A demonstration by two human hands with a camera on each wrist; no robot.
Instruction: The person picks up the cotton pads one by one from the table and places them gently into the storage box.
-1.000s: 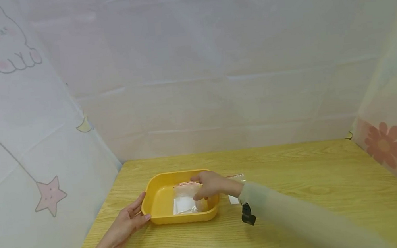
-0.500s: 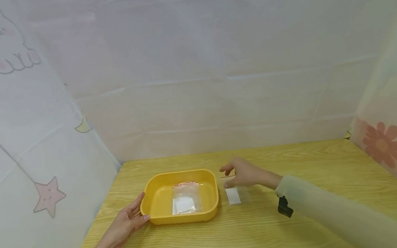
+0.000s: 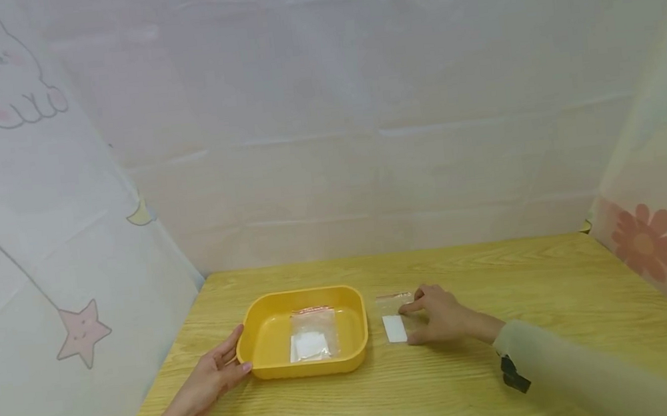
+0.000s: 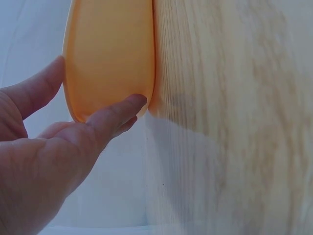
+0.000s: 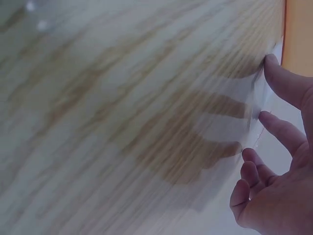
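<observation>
Right hand [image 3: 443,318] on small clear zip bag [image 3: 396,317], fingers spread flat, pressing bag to table [image 3: 496,272] just right of yellow tray [image 3: 249,336]. Left hand [image 3: 206,384] open, fingertips on tray's left wall. 2nd zip bag [image 3: 312,334] inside tray. No readable writing on the white labels.

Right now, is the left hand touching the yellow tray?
Touching. In the left wrist view, the left hand has a fingertip and thumb against the outer wall of the yellow tray, with no gap; the head view agrees.
</observation>
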